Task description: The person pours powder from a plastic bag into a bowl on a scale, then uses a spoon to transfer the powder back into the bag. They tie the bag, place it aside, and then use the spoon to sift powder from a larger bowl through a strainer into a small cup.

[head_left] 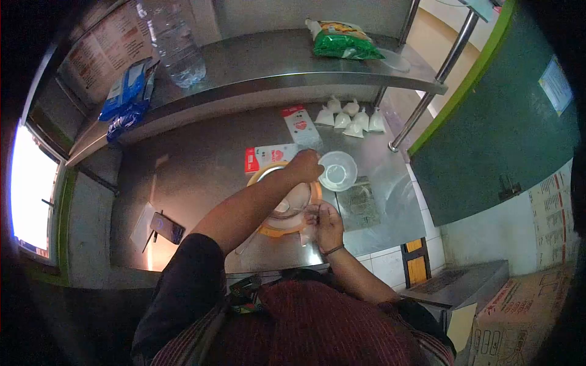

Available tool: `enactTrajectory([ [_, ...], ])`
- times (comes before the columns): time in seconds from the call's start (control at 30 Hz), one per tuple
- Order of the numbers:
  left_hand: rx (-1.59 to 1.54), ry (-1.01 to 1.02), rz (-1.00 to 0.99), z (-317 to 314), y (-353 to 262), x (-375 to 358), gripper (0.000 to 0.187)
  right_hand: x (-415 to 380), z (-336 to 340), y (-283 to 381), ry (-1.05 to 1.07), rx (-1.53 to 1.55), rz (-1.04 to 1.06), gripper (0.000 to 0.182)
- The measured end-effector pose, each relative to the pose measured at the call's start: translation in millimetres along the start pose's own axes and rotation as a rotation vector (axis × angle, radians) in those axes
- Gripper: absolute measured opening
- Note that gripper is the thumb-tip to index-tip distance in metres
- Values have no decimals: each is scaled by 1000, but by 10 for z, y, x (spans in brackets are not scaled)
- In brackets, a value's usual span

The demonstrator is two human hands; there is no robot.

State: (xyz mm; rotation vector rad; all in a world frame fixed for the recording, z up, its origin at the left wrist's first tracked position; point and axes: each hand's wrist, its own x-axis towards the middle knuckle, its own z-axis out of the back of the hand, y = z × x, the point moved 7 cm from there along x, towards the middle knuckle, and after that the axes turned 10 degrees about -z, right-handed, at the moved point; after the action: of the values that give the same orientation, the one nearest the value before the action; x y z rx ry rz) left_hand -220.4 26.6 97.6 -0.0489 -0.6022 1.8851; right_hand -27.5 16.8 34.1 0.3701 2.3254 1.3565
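Note:
My left hand is closed above the right rim of an orange-edged basin, beside a translucent round tub. What its fingers hold is hidden. Lower down, my right hand has its fingers curled at the basin's lower right edge, pinching what looks like a small clear plastic bag. My left forearm crosses over the basin and hides part of it. Inside the basin are a pale content and a shiny rim, too blurred to tell apart.
Two red-and-white boxes lie behind the basin. Several tied bags of white powder stand at the back right. A phone lies left. The overhead shelf holds a large bottle, a green packet and blue packets.

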Motion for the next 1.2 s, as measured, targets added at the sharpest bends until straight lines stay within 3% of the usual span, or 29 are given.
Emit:
enactTrajectory([
  [0.1,-203,161,158,-416,-28,144,24,-43,31,-18,-13,47,-43,36],
  [0.27,-14,312,99,-773,-301,305,24,-4,131,-106,24,35,-46,42],
  [0.43,103,608,18,-986,-556,306,20,-36,127,-24,35,78,-45,40],
  [0.67,-37,625,-20,-1346,-405,317,23,-41,170,48,50,-71,-19,38],
  [0.77,120,658,-48,-1098,-514,256,24,-9,151,62,49,15,-32,38],
  [0.83,98,381,60,-596,-621,210,29,25,169,68,37,63,-48,37],
  [0.87,96,378,78,-420,-695,112,29,46,202,60,16,114,-58,36],
  [0.93,-54,-59,29,207,-948,-83,40,137,310,-3,29,52,-67,39],
  [1.0,-347,-65,78,551,-1088,-413,40,219,419,-31,1,39,-92,39],
  [1.07,-149,53,31,410,-997,-899,29,238,391,105,1,30,-83,38],
  [1.13,-718,270,413,321,-1126,-1525,20,270,369,237,-5,56,-77,37],
  [1.2,-621,244,178,-251,-1023,-2040,31,297,352,339,3,40,-79,36],
])
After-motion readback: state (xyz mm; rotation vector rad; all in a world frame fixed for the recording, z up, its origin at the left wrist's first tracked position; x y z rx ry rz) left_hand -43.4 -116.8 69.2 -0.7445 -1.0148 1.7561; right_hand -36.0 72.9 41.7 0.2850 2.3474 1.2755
